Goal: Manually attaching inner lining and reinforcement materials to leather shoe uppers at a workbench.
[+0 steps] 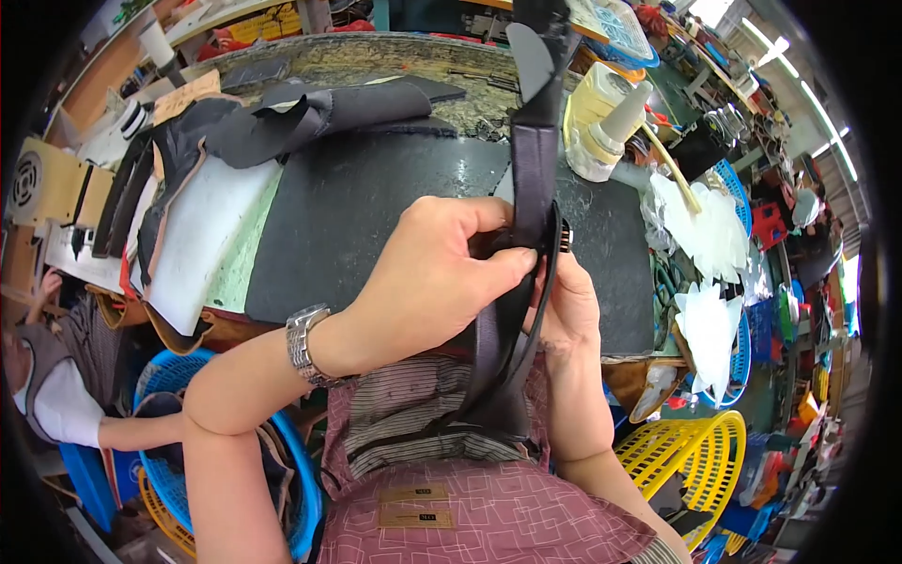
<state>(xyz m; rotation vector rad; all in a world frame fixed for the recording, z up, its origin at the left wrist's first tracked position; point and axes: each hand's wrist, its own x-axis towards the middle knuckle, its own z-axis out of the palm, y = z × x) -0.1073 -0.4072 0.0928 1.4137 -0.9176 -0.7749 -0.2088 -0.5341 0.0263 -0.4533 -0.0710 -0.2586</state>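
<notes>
Strap: one long dark leather strap [534,160] stands upright over the near edge of the desk [376,202]; its top is cut off by the picture's upper edge, its lower end hangs onto the apron.
Left hand: the left hand [432,273] pinches the strap at mid-length, thumb and fingers closed on it.
Right hand: the right hand [564,301] grips the same strap from behind; its fingertips are hidden by the strap.
Buckle: a small metal piece [565,237] shows at the strap's edge, too small to make out.
Mat: one black mat covers the desk's middle.
Leather pieces: several dark cut pieces [310,113] lie at the far left corner; count unclear.
Bottle: one pale glue bottle [601,117] stands near the right edge.
Baskets: one yellow basket [686,451], one blue basket [169,376] below the desk.
</notes>
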